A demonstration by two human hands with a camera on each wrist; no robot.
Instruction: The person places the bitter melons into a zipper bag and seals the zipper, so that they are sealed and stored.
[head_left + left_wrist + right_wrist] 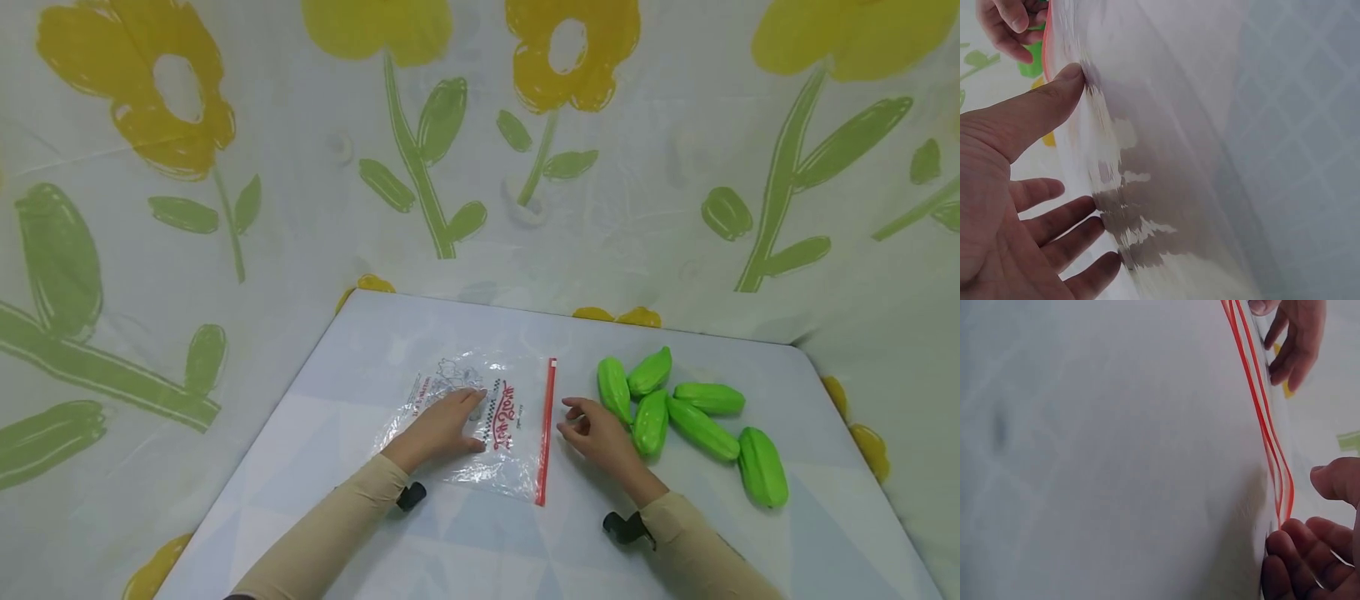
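A clear plastic zip bag with red printing lies flat on the table, its red zip edge toward the right. My left hand rests on the bag with thumb and fingers spread; in the left wrist view its fingertips touch the plastic film. Just right of the zip edge is my right hand, its fingers loosely bent and holding nothing. The right wrist view shows its thumb apart from the fingers, close to the red strip. Several bright green, ridged, elongated fruit-like pieces lie beyond the right hand.
The pale patterned table has a back edge against a flower-printed cloth. Cloth also hangs along the left and right sides. A black wrist device sits by each sleeve.
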